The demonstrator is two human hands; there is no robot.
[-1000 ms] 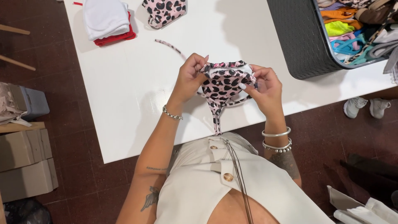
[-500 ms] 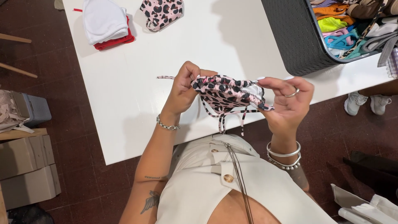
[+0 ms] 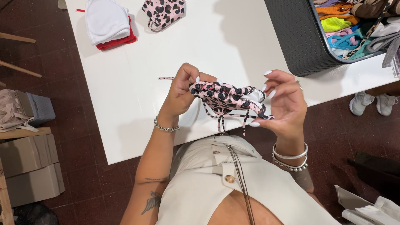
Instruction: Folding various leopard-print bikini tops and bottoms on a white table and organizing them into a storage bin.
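We hold a pink leopard-print swim piece [image 3: 227, 96] bunched above the near edge of the white table [image 3: 137, 96]. Left hand [image 3: 183, 89] pinches one end shut; right hand [image 3: 283, 104] grips the other with fingertips, keeping it taut, strings dangling. Dark basket [image 3: 298, 37] sits far right.

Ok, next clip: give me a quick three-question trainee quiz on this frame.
1. True or false: both hands grip the pink leopard-print fabric swimwear piece.
2. What lies beneath the folded white cloth?
3. The dark woven basket stands on: A) the floor B) the white table.

Key: 1 true: left hand, right hand. 2 a folded red cloth. 3 B.
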